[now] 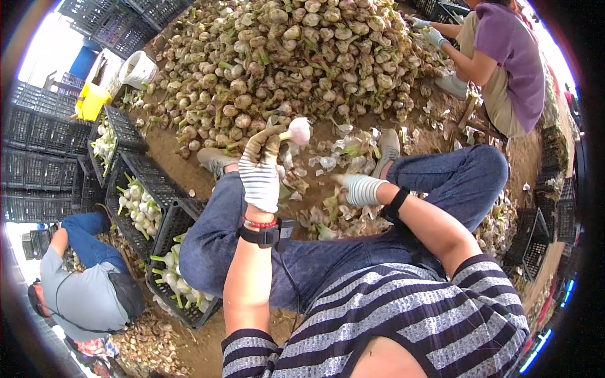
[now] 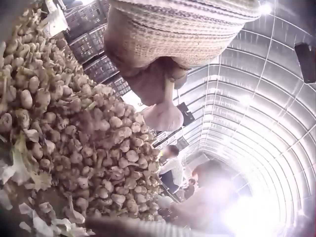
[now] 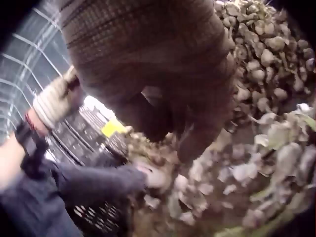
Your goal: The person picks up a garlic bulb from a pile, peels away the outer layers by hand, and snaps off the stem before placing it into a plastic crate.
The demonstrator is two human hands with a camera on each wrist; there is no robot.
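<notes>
A garlic bulb point(image 1: 300, 131) with pale, pinkish-white skin is pinched by its short stem in the gloved left hand point(image 1: 260, 169), raised in front of the pile. In the left wrist view, that bulb point(image 2: 164, 116) hangs below the curled fingers of the left hand point(image 2: 173, 39). My right hand point(image 1: 361, 189), also gloved, is apart from the bulb, over loose skins point(image 1: 321, 217), its fingertips blurred. The right wrist view shows the right hand point(image 3: 158, 64) with loosely bent fingers and a gap between them; no bulb is visible there.
A large garlic pile point(image 1: 283, 57) rises in front. Black crates point(image 1: 142, 183) with trimmed bulbs stand at the left, near a white bucket point(image 1: 138, 69) and a yellow container point(image 1: 93, 101). A person in purple point(image 1: 513, 63) sits right, another in grey point(image 1: 91, 290) left.
</notes>
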